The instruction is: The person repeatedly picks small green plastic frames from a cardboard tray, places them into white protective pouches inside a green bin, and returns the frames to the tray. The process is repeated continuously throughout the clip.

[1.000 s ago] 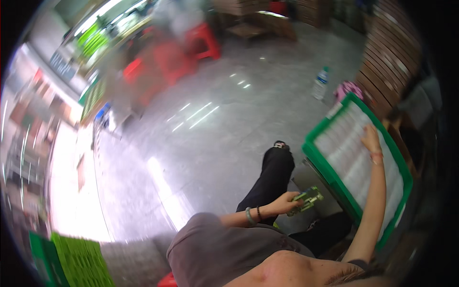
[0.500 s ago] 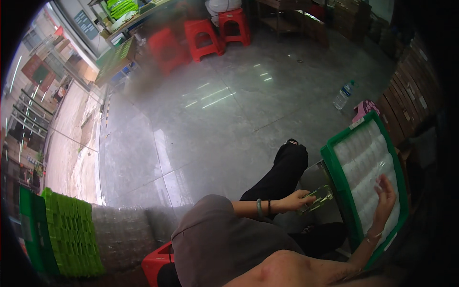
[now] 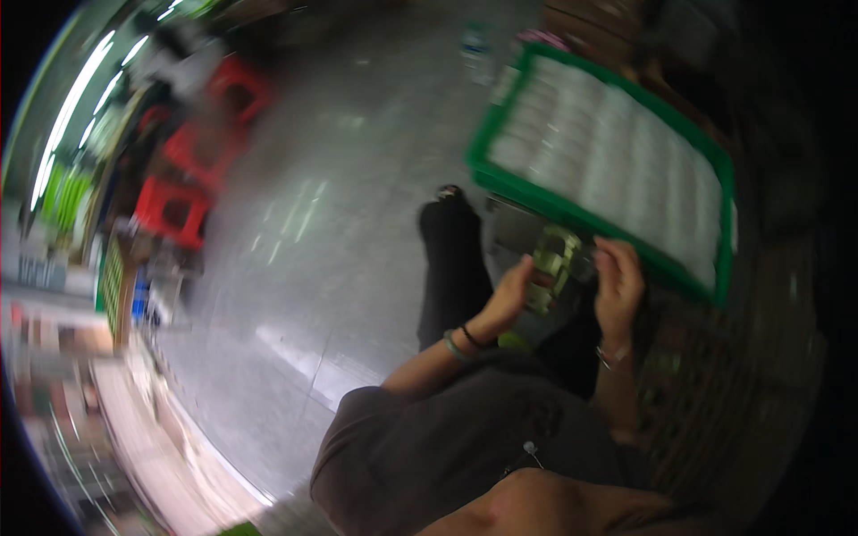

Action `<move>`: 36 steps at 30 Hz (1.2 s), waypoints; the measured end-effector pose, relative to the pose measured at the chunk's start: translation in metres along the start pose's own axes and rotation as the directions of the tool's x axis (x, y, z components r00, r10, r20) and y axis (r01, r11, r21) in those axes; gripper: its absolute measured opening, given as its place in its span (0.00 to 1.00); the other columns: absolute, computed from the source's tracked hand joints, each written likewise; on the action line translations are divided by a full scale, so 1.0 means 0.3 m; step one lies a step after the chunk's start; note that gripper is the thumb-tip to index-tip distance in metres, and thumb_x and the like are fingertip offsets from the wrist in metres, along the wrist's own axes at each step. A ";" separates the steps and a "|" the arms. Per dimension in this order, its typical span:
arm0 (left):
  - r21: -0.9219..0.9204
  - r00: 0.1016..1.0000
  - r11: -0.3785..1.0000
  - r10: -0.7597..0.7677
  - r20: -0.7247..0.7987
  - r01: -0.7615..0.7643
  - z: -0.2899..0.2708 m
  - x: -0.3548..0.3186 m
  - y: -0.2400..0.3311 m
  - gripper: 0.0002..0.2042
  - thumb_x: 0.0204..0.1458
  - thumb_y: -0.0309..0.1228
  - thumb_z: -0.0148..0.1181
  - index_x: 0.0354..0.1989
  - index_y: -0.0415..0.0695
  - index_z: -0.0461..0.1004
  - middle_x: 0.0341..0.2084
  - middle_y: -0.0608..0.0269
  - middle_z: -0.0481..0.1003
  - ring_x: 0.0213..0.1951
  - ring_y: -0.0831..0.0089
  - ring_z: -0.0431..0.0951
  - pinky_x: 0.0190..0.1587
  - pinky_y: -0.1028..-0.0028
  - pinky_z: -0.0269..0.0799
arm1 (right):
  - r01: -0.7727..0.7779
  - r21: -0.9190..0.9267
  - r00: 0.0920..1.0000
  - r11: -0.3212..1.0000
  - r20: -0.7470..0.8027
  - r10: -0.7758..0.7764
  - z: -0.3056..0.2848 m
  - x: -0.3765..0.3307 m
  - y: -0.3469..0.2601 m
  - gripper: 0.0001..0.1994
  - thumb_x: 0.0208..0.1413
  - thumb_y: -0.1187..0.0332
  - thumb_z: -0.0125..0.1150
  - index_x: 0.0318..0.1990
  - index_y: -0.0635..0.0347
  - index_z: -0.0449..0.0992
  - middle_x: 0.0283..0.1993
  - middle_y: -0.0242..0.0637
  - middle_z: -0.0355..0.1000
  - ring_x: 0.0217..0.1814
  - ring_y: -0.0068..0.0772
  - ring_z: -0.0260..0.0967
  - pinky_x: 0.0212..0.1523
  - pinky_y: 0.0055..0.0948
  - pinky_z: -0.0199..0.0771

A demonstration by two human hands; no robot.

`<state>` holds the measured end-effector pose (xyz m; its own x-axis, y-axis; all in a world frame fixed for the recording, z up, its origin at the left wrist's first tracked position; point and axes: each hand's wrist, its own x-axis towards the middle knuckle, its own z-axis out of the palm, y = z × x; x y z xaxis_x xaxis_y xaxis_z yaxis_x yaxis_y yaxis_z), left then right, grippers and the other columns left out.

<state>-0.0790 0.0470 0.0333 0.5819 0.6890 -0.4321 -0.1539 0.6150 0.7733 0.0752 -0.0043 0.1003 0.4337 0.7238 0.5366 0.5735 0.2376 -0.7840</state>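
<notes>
Green see-through frame (image 3: 553,264) is held up between the hands, on the near side of the green tray (image 3: 536,198). Long axis runs near-left to far-right, far end pointed at tray. Frame is gripped by left hand (image 3: 508,302). Right hand (image 3: 618,284) is curled just beside it; blurred, grasp can't be told. White rows (image 3: 608,156) are held in tray.

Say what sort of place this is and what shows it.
Probably a workshop or small factory: a green tray filled with whitish rows, a greenish piece in the left hand, and red stools across the grey floor.
</notes>
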 end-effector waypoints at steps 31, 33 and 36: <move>0.245 0.985 0.968 0.013 0.173 -0.056 0.066 -0.004 -0.021 0.27 0.65 0.48 0.28 0.45 0.35 0.67 0.32 0.53 0.75 0.28 0.67 0.79 0.31 0.74 0.75 | 0.114 -0.450 0.993 0.886 0.046 -0.105 0.033 -0.101 0.090 0.08 0.48 0.75 0.60 0.38 0.60 0.77 0.45 0.37 0.70 0.53 0.43 0.64 0.54 0.41 0.63; 0.231 0.989 0.972 0.016 0.144 -0.049 0.079 -0.013 -0.019 0.25 0.65 0.46 0.30 0.44 0.36 0.68 0.32 0.54 0.75 0.27 0.68 0.79 0.31 0.74 0.75 | 0.101 -0.496 0.995 0.862 0.048 -0.089 0.031 -0.088 0.073 0.10 0.46 0.76 0.60 0.39 0.60 0.76 0.47 0.37 0.68 0.50 0.43 0.67 0.51 0.40 0.67; 0.197 0.985 0.976 0.059 0.161 -0.091 0.091 -0.006 -0.033 0.18 0.65 0.40 0.37 0.42 0.38 0.68 0.29 0.58 0.73 0.26 0.74 0.76 0.30 0.76 0.72 | -0.058 -0.457 0.981 0.887 0.137 0.135 0.030 -0.114 0.075 0.12 0.45 0.77 0.59 0.40 0.59 0.75 0.48 0.37 0.68 0.45 0.43 0.70 0.45 0.38 0.71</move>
<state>-0.0567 0.0291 0.0390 0.6930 0.6533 -0.3049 -0.0463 0.4623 0.8855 0.0672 -0.0178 0.0615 0.4081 0.8310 0.3780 0.8014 -0.1277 -0.5843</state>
